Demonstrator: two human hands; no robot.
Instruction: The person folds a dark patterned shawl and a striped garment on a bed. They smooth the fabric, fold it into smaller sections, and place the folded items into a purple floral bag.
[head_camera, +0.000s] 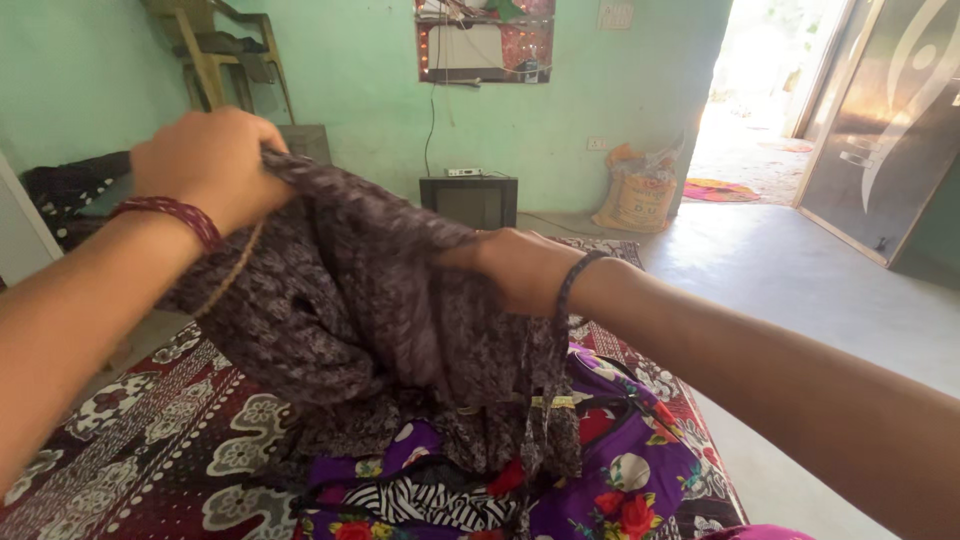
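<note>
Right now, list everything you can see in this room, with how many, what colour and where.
patterned garment: one, dark grey-purple, held up between both hands
floral cloth: one, purple with red flowers, under the garment
bedspread: one, maroon and white, bottom left
small box-shaped unit: one, black, by the green wall
sack: one, yellowish, beside the doorway
door: one, dark, open at right
left hand: gripping the garment's top edge
right hand: gripping the garment's side

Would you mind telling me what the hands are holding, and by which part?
Both hands grip a dark patterned garment: the left hand by its raised upper edge, the right hand lower along that edge.
</note>
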